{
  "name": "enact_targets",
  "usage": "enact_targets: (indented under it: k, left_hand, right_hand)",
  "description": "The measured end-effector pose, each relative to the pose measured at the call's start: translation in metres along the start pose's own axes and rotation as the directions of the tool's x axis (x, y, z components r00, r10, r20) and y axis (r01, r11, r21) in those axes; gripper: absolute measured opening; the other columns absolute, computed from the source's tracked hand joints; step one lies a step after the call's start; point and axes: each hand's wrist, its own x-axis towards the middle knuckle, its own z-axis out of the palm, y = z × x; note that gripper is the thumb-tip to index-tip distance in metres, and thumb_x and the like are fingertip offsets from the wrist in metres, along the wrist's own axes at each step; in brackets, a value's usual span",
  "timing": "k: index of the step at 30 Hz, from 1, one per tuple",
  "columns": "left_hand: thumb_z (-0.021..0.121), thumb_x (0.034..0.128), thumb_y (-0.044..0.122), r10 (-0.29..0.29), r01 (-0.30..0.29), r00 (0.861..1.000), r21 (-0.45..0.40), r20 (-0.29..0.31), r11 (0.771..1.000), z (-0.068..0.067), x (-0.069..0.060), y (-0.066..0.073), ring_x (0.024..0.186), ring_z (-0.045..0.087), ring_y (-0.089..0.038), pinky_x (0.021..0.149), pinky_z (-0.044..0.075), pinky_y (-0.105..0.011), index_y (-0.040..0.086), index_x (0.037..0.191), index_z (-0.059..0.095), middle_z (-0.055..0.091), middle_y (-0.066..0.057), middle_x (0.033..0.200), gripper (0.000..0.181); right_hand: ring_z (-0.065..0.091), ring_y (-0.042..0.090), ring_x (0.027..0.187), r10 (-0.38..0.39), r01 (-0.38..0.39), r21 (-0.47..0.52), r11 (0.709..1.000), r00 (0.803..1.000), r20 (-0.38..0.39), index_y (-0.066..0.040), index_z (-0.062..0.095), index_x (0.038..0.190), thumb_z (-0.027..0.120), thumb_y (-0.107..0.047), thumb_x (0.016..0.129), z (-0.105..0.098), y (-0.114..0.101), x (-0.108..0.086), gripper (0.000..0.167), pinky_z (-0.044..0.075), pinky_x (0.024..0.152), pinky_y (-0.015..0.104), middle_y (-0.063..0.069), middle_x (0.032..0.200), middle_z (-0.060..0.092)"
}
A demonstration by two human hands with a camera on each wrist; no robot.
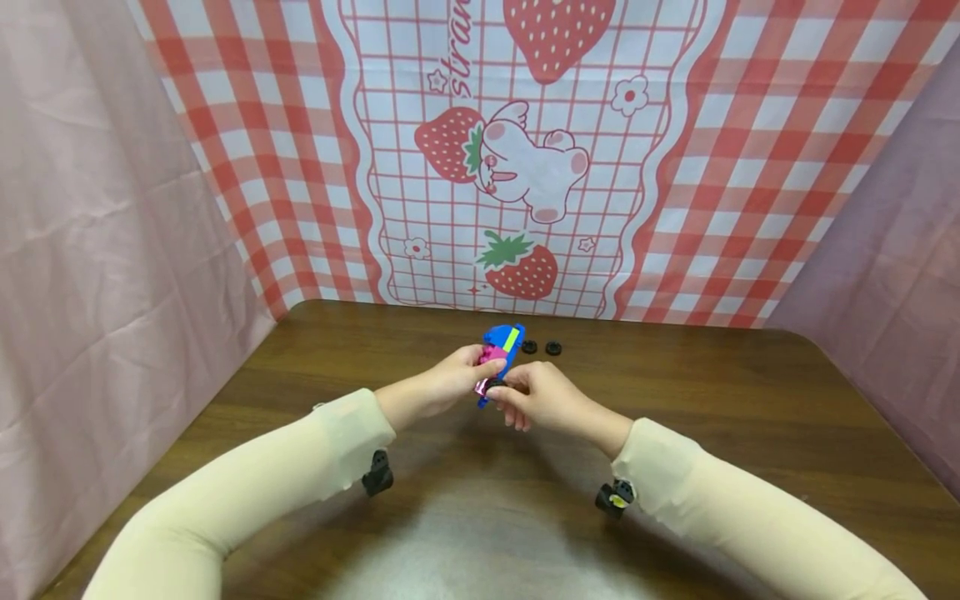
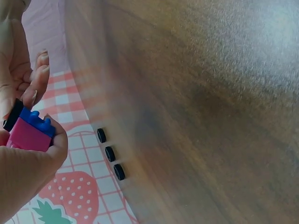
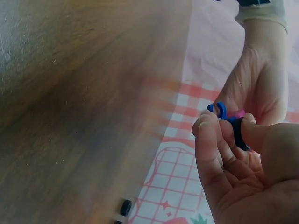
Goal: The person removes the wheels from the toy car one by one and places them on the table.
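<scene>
A blue and pink toy vehicle (image 1: 512, 340) with a yellow-green stripe is held up over the table's far part. My left hand (image 1: 447, 380) grips its pink section between thumb and fingers. From the other side my right hand (image 1: 553, 402) pinches a small black wheel (image 3: 239, 135) against the toy's lower end. In the left wrist view that wheel (image 2: 13, 115) sits at the edge of the pink part, beside blue hooked pieces (image 2: 39, 122). Whether the wheel is seated on the toy cannot be told, as fingers cover the joint.
Three loose black wheels (image 2: 110, 153) stand in a row on the brown wooden table (image 1: 480, 517), near its far edge. Beyond hangs a red-and-white checked cloth (image 1: 300, 167) with strawberry prints. Pink curtains (image 1: 97, 208) hang at the sides.
</scene>
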Motion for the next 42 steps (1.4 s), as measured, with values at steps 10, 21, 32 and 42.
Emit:
enact_targets:
  k: [10,21,32,42]
  left_hand:
    - [0.046,0.1029,0.016,-0.002,0.003,1.000,0.072,-0.010,0.997,-0.004,0.003,0.005,0.079,0.055,-0.012,0.069,0.049,-0.020,-0.013,0.114,0.049,0.057,-0.007,0.093,0.030]
    - [0.049,0.1023,0.018,0.021,-0.013,0.999,0.159,-0.050,0.987,-0.002,0.004,0.003,0.075,0.054,-0.011,0.066,0.047,-0.020,-0.009,0.106,0.054,0.057,-0.004,0.086,0.028]
    - [0.045,0.1038,0.023,-0.063,0.064,0.998,0.096,-0.009,0.993,-0.013,0.001,0.004,0.083,0.059,-0.012,0.074,0.051,-0.023,-0.012,0.119,0.050,0.062,-0.010,0.097,0.039]
    - [0.043,0.1047,0.021,-0.078,0.078,0.997,0.004,-0.029,0.997,-0.014,0.002,0.004,0.083,0.063,-0.011,0.080,0.055,-0.027,-0.013,0.125,0.047,0.063,-0.013,0.102,0.040]
  right_hand:
    - [0.056,0.006,0.043,-0.095,0.086,-0.116,0.990,0.993,-0.076,-0.006,0.062,0.067,0.066,-0.028,0.092,0.003,-0.002,0.003,0.033,0.049,0.044,0.023,-0.001,0.053,0.061]
    - [0.055,0.005,0.042,-0.118,0.106,-0.152,0.983,0.990,-0.071,-0.008,0.063,0.065,0.067,-0.027,0.091,0.004,-0.001,0.005,0.034,0.048,0.044,0.021,-0.004,0.052,0.059]
    - [0.063,0.016,0.050,-0.072,0.069,-0.052,0.996,0.995,-0.075,-0.008,0.063,0.070,0.069,-0.029,0.090,0.000,-0.007,0.007,0.029,0.054,0.050,0.028,0.002,0.060,0.065]
    - [0.070,0.018,0.067,0.028,0.027,0.229,0.973,0.972,-0.234,0.005,0.063,0.090,0.078,-0.010,0.081,0.001,-0.005,0.008,0.022,0.059,0.062,0.038,0.013,0.081,0.069]
